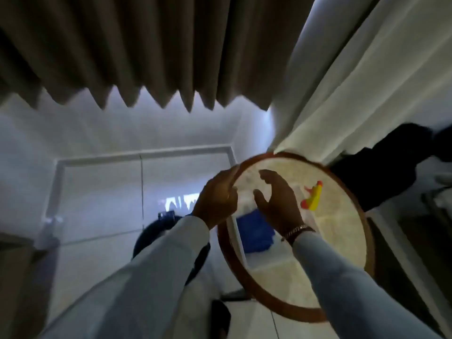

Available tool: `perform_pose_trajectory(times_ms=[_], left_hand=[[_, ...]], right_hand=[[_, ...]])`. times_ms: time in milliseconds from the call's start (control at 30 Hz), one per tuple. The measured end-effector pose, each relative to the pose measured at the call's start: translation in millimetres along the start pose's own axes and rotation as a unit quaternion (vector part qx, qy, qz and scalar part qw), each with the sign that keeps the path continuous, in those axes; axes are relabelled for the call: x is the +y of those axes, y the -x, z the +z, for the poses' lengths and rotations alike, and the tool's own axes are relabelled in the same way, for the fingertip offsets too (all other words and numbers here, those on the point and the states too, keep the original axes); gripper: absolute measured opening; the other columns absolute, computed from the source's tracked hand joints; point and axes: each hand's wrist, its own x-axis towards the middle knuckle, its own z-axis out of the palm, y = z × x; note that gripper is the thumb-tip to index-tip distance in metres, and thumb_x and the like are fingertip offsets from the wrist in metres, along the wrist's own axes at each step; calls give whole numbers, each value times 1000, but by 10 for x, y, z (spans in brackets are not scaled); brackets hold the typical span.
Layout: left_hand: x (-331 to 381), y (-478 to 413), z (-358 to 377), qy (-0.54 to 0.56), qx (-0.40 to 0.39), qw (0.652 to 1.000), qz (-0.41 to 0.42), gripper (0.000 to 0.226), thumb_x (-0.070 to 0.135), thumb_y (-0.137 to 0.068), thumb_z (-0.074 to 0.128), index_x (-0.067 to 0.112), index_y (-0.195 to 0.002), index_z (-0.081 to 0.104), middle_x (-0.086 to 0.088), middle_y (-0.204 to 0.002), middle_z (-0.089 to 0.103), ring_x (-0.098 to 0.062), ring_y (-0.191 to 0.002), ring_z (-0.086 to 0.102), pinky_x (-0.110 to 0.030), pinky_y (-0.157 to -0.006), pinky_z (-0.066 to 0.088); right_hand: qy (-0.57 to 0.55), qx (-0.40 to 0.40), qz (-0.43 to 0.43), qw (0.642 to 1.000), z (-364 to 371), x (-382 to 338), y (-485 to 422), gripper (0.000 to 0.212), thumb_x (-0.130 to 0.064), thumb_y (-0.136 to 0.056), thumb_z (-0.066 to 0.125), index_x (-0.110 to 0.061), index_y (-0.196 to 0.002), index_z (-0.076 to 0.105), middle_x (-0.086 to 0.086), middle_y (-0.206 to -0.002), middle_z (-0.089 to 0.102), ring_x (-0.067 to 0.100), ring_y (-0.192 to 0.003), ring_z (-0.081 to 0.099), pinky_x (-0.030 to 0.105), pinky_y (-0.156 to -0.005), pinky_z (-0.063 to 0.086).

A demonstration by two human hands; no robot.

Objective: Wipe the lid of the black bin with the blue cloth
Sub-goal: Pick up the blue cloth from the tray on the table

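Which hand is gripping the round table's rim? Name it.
The left hand grips the wooden rim; the right hand, wearing a bracelet, hovers open above the tabletop.

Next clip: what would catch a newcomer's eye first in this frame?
Probably the round table with its brown rim and pale top at centre right, with both hands over it: the left hand grips the rim, the right hand hovers open. A yellow and red toy lies on the tabletop, and a blue cloth shows between the forearms. The black bin sits partly hidden under the left sleeve.
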Motion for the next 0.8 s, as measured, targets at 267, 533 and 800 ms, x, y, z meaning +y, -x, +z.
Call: perform_pose_trajectory(times_ms=[267, 533, 800], left_hand=[[-739, -120, 1437, -106, -261, 952, -120, 30, 8, -83, 65, -3, -111, 58, -23, -113, 63, -36, -109, 60, -46, -93, 51], [-956, -383, 1977, -311, -262, 911, -75, 49, 18, -77, 68, 11, -121, 48, -19, -121, 52, -39, -113, 51, -54, -99, 36], [-887, -225, 1520, -35, -218, 974, -43, 44, 5, -74, 70, 2, -115, 55, -22, -114, 58, -38, -104, 57, -48, -90, 50]], right_hand=[[-4, -81, 234, 969, 989, 1312, 319, 41, -25, -79, 73, -8, -112, 54, 15, -112, 60, 24, -88, 56, 32, -74, 50], [-26, -28, 270, 962, 1385, 1668, 366, 56, -13, -79, 74, -4, -128, 50, 19, -120, 64, 36, -109, 60, 34, -84, 46], [-198, -49, 295, 933, 1057, 1625, 385, 40, -17, -74, 77, -6, -110, 64, 5, -88, 66, 35, -90, 64, 28, -65, 51]])
